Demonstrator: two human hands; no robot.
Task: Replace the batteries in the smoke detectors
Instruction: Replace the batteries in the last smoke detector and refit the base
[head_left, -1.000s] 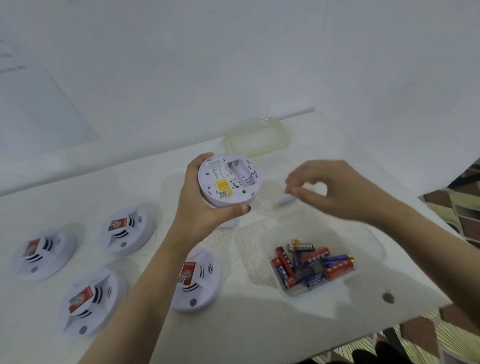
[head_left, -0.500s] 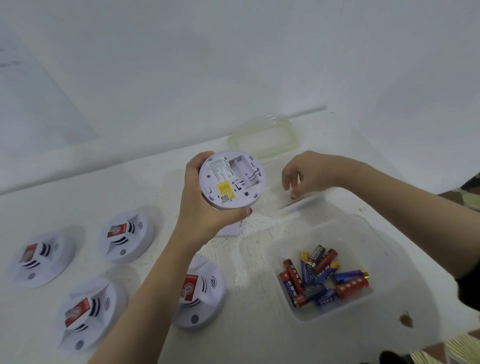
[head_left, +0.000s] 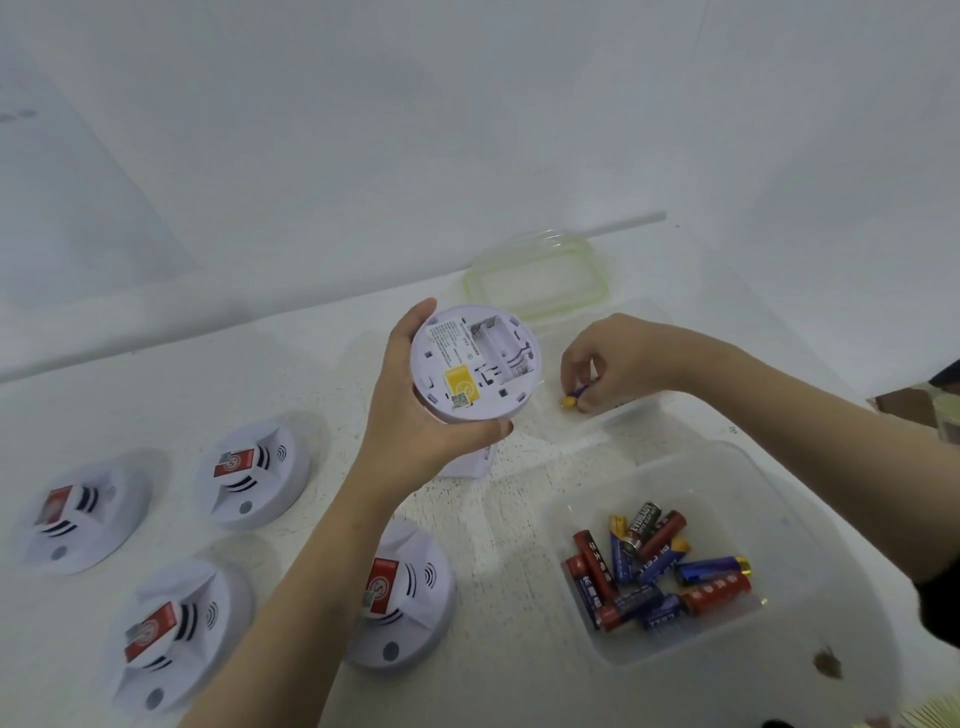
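My left hand (head_left: 415, 431) grips a round white smoke detector (head_left: 475, 364) held up with its back toward me, showing an empty battery bay and a yellow sticker. To its right, my right hand (head_left: 618, 358) pinches a blue battery with a gold tip (head_left: 574, 396) low over the white table (head_left: 311, 374). A clear plastic tub (head_left: 779, 493) at the lower right holds several red, blue and black batteries (head_left: 654, 571). Several more white detectors with red labels lie face up: (head_left: 254, 475), (head_left: 78, 514), (head_left: 174, 634), (head_left: 400, 587).
A clear lid with a green rim (head_left: 537, 275) lies at the back by the wall. A small white cover piece (head_left: 467, 460) lies on the table under the held detector. The table's right edge drops off past the tub, with a dark spot (head_left: 826, 665) near it.
My right hand moved down toward the table behind the tub and now pinches a blue battery. The detector stays held up in my left hand.
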